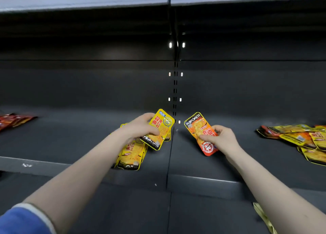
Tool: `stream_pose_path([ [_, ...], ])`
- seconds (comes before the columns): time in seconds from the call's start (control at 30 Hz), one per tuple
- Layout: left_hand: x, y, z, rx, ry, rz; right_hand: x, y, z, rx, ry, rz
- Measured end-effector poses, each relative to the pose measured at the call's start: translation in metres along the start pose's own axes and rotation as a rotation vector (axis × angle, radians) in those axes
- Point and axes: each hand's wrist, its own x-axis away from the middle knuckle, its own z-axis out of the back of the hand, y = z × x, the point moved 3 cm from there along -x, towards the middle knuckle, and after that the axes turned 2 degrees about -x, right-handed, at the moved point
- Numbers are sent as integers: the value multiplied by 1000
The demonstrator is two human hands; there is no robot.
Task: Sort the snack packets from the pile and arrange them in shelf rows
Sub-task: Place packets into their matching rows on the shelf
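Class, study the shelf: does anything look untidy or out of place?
Yes. The pile at the right is a jumble, with yellow and red packets overlapping at odd angles. A gold packet lies alone on the lower shelf.

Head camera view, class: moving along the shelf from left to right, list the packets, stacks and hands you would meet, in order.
red packets → yellow stack → left hand → yellow packet → orange packet → right hand → mixed pile
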Motion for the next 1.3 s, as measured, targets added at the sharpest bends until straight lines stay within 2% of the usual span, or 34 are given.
stream_pose_path([
  [0.3,-27,-18,14,-59,-115,-4,-6,-4,-26,81,49,-66],
  [0.57,-42,-14,13,13,-18,51,-22,13,-9,14,117,-115],
  [0.67,-51,-15,8,-23,28,48,-24,16,-10,2,109,-110],
  [0.8,-60,-14,1,-84,2,37,-25,16,-13,19,79,-93],
  [0.97,-71,-18,2,-168,44,-5,-24,13,-13,72,68,-58],
  [1.1,-81,-24,5,-271,86,-114,-23,12,-14,117,63,-45],
  [1.3,-98,-29,2,-380,66,-187,-22,10,-15,146,56,-48],
])
